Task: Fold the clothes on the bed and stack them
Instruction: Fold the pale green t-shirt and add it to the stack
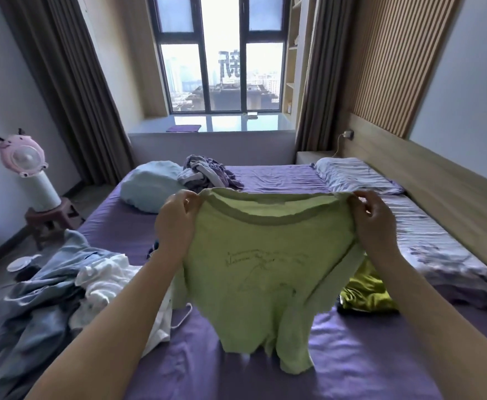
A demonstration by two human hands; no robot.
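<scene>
Head view: both hands' fingers (360, 197) pinch green shirt (265, 264), hiding bed (352, 356) middle.

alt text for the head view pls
Two bare hands, left hand and right hand, hold up a light green t-shirt by its shoulders over a purple-sheeted bed. Unfolded blue and white clothes lie heaped at left.

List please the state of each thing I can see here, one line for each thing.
Light green T-shirt: held up, unfolded, hem touching the bed.
Left hand: pinches one shoulder.
Right hand: pinches the other shoulder.
Blue and white clothes: crumpled pile.
Olive green garment: bunched on the bed.
Curtains: drawn open.
</scene>
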